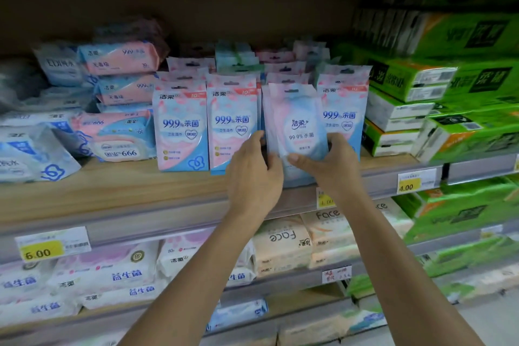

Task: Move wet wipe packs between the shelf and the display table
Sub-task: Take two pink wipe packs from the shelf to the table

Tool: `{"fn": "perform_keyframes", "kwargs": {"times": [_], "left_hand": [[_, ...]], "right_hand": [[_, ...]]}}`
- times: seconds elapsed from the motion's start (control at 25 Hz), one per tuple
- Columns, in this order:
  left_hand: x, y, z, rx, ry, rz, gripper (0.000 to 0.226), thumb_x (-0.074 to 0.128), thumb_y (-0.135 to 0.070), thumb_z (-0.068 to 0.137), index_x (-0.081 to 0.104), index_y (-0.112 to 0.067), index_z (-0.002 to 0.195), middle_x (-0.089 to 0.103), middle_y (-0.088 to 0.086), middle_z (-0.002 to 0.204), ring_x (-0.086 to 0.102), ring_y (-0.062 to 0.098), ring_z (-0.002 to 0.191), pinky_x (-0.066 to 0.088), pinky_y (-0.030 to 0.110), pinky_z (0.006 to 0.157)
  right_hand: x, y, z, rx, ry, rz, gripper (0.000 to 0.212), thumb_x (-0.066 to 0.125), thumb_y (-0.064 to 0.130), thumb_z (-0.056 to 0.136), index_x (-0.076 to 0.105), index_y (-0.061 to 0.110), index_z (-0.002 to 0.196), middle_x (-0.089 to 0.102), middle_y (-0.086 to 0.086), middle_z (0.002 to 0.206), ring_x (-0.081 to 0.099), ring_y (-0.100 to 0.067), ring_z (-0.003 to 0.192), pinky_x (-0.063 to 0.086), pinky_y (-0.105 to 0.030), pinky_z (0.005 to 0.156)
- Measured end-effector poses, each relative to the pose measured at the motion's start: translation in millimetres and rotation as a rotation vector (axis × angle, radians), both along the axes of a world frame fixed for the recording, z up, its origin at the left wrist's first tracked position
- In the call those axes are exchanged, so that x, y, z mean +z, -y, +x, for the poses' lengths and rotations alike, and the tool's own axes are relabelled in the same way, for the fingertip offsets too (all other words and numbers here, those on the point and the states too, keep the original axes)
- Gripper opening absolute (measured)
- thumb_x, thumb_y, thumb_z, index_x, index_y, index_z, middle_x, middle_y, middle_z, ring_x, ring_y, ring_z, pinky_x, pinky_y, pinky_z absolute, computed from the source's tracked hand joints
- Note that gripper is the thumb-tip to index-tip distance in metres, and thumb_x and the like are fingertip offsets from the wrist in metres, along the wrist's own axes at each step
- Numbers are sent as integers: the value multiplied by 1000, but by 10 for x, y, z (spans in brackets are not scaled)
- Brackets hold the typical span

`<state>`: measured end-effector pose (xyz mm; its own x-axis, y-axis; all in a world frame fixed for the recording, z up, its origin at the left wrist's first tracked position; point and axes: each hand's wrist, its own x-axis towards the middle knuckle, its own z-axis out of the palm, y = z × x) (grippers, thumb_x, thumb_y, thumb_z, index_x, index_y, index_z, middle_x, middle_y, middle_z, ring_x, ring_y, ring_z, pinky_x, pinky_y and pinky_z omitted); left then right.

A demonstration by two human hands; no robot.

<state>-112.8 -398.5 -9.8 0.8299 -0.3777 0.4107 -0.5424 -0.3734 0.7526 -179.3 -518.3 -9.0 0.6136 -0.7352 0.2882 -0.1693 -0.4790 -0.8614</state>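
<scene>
The wooden shelf (126,185) ran the full width of the view, and the held wet wipe pack (299,126) stood upright over its front part, right of centre. Far to the right of that pack, green tissue bundles (463,93) were stacked high. Far to its left lay piles of flat pink and blue wipe packs (120,121). Just left of the held pack stood two upright pink-and-blue packs (181,126) side by side, and just right of it a third of the same kind (344,112), with further rows behind. Below the held pack, on the next shelf down, lay pale "Face" tissue packs (283,239). The left hand (252,177) gripped the held pack's lower left edge, its fingers curled round it. The right hand (331,166) held the lower right edge, with the thumb lying across the front. Whether the pack's bottom touched the board could not be told. A yellow 4.00 price tag (415,181) sat on the shelf lip, down and right of the pack. A 6.00 tag (50,244) was far down to its left.
</scene>
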Motion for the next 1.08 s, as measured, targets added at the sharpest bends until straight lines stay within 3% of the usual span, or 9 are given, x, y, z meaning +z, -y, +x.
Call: {"fn": "perform_keyframes", "kwargs": {"times": [0.12,0.32,0.4,0.52,0.6,0.72,0.88,1.0,1.08], "left_hand": [[30,30,0,31,-87,-20,30,50,-22,93,56,-13,120,65,1,108,58,23,101,45,35,85],[74,131,26,-27,-246,-142,26,57,-24,87,57,-21,114,61,-2,108,56,18,100,47,42,92],[58,144,23,-56,-239,-195,27,60,-20,85,54,-22,112,58,-2,108,54,17,102,46,42,93],[40,132,15,-112,-159,-285,30,62,-25,81,50,-25,108,55,1,108,53,20,103,47,42,90],[62,113,7,-165,-196,-331,28,64,-23,84,45,-27,103,59,2,104,58,14,94,49,29,84],[102,41,13,-209,-295,-443,38,62,-10,89,40,-32,110,66,3,105,61,0,79,47,12,69],[108,-183,88,-213,-306,-556,47,59,-3,89,43,-32,122,65,2,113,63,8,98,49,17,81],[90,-413,163,-208,-326,-583,38,58,1,88,54,-17,122,67,-1,111,64,8,99,51,30,88],[86,-578,192,-203,-331,-624,36,57,4,88,57,-12,121,68,0,112,64,11,101,52,35,89]], "right_hand": [[12,61,-6,0,30,100,53,85,34,64,56,11,101,66,2,89,63,-20,84,53,-39,72],[-8,151,-1,66,142,321,67,86,38,51,57,13,106,70,-2,102,67,-24,94,56,-46,82],[-2,174,-22,98,194,383,59,86,25,61,57,11,110,70,-4,106,68,-24,96,57,-44,83],[41,188,-96,205,247,477,48,79,11,72,57,9,114,70,-4,108,69,-20,97,58,-31,74],[70,173,-139,278,286,512,47,77,7,72,58,10,114,71,-2,107,69,-19,96,58,-27,72],[113,134,-194,307,391,560,55,76,8,64,59,10,115,72,-1,105,69,-19,97,59,-34,78],[149,79,-247,363,461,588,59,83,9,53,64,11,109,72,-2,105,68,-22,98,54,-46,82],[179,-4,-225,442,463,536,53,84,3,50,69,13,100,74,-1,99,70,-20,93,58,-38,77],[216,-71,-191,490,464,539,51,85,16,49,70,14,98,74,-2,99,70,-20,92,58,-36,72]]}}
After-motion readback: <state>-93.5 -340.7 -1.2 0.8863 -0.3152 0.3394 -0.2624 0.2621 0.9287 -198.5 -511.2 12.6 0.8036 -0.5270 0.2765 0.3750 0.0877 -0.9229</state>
